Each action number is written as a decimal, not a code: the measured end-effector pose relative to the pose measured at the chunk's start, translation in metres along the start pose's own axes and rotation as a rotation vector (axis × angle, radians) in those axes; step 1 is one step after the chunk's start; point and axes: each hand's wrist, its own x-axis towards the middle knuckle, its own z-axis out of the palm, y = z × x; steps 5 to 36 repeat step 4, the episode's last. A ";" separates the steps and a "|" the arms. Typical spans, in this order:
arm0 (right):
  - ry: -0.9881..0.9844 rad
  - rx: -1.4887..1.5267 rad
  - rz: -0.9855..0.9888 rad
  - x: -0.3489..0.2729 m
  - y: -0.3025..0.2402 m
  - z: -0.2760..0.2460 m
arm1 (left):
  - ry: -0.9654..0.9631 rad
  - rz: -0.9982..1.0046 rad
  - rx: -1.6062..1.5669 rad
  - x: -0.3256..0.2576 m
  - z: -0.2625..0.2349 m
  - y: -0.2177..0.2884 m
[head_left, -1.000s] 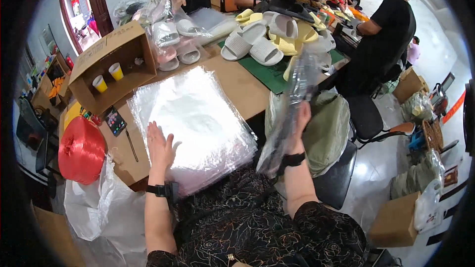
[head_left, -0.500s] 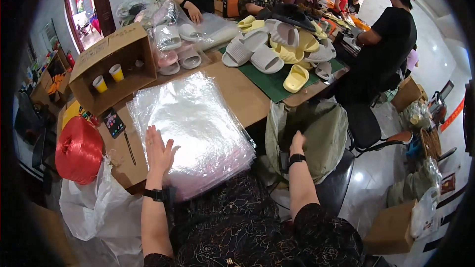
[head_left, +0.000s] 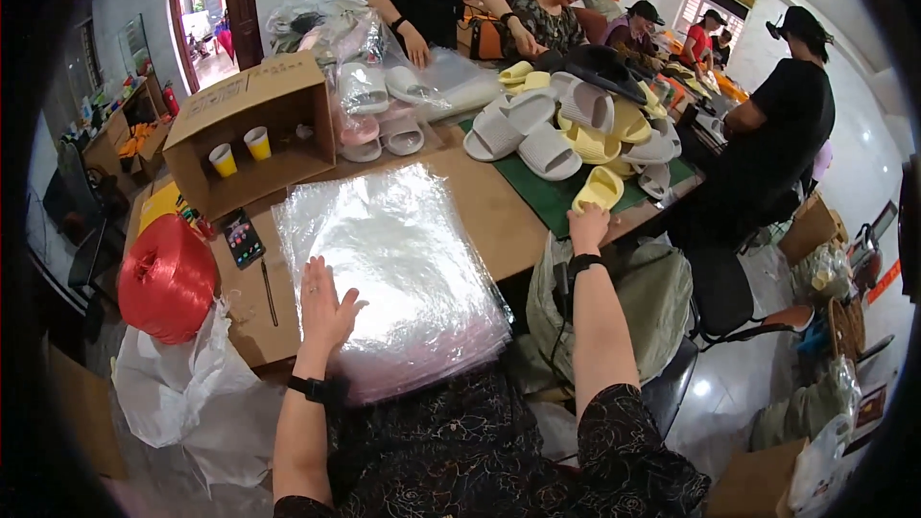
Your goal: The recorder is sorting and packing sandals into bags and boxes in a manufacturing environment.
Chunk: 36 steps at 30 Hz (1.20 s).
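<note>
My left hand lies flat with fingers spread on the left edge of a stack of clear, shiny plastic bags. My right hand reaches forward, its fingers closed on the near end of a yellow slipper. That slipper is at the front edge of a green mat. Behind it is a heap of grey slippers and yellow ones, with a black slipper on top. A grey-green woven sack hangs open below my right forearm.
On the left are an open cardboard box with two yellow-and-white cups inside, a phone, a pen and a red twine roll. Bagged slippers stand behind. Co-workers work across the table; one stands at right beside a black chair.
My right hand has come up out of the sack and forward to the yellow slipper, closing on it. My left hand stays on the plastic bags. The view has shifted slightly.
</note>
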 end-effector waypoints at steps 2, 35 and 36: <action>-0.004 0.058 -0.009 -0.002 -0.001 0.002 | -0.015 -0.011 -0.009 -0.002 0.000 0.001; -0.087 0.008 -0.104 -0.010 -0.010 0.000 | -0.006 0.016 0.012 -0.001 0.001 -0.002; -0.087 0.008 -0.104 -0.010 -0.010 0.000 | -0.006 0.016 0.012 -0.001 0.001 -0.002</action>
